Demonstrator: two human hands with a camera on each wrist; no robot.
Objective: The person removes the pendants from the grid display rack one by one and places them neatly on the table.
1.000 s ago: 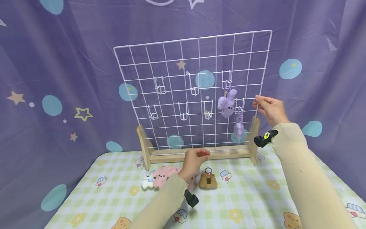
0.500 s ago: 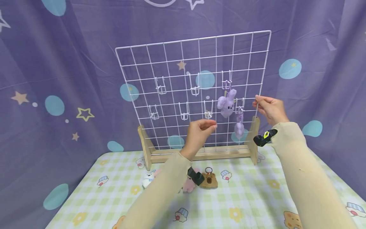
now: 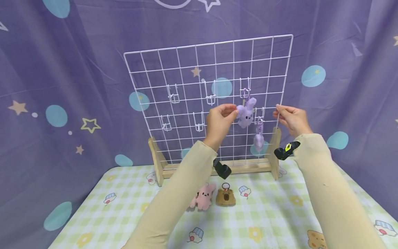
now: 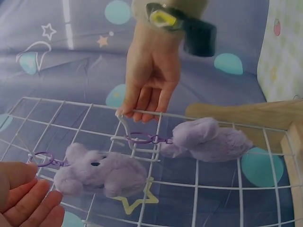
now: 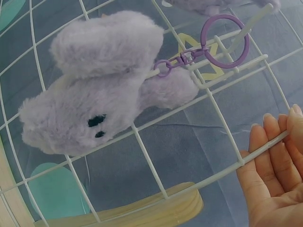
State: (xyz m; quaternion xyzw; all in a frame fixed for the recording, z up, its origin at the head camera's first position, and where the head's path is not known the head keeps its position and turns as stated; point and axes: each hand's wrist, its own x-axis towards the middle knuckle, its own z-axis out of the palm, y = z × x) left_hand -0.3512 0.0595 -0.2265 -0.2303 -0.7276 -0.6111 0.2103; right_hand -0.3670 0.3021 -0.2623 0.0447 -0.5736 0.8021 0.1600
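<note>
My right hand grips the right side wire of the white wire grid panel, thumb on one side and fingers on the other. In the head view my left hand is up at the left ear of a lilac plush bunny keychain. The left wrist view has that hand's loosely bent fingers beside the ear, thumb close to the purple ring. This bunny hangs from an upper hook. Lower right, a second lilac plush keychain hangs by its purple ring on another hook.
Several bare white hooks are on the grid, whose wooden stand rests on a checked tablecloth. In front lie a pink plush keychain and a brown bear-like one. A purple curtain hangs behind.
My left hand has risen from over the plush toys on the table, up across the grid to the upper lilac bunny. My right hand has kept its grip on the grid's edge.
</note>
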